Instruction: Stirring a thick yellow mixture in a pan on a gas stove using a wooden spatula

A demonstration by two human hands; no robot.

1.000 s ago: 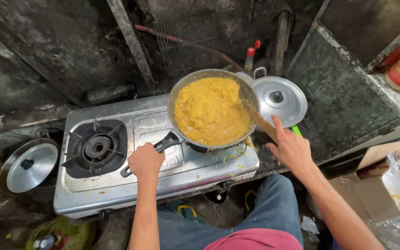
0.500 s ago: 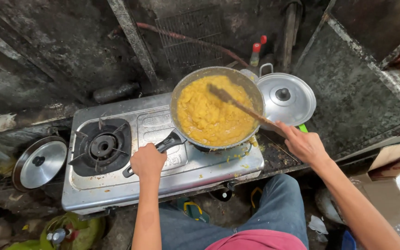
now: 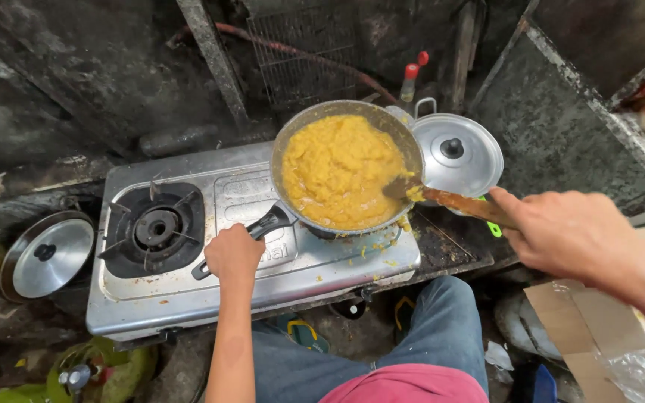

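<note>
Both hands closed: left hand (image 3: 233, 254) grips pan handle (image 3: 263, 226); right hand (image 3: 572, 235) has drawn wooden spatula (image 3: 453, 200) to pan (image 3: 412, 160) rim, mash (image 3: 341, 172) scraped inward

Steel two-burner stove (image 3: 210, 291) under pan (image 3: 345, 172) of yellow mash.

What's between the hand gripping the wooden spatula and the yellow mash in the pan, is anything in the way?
Nothing visible. The right hand holds the wooden spatula, whose tip already rests in the yellow mash at the pan rim. The left hand grips the pan's black handle.
</note>
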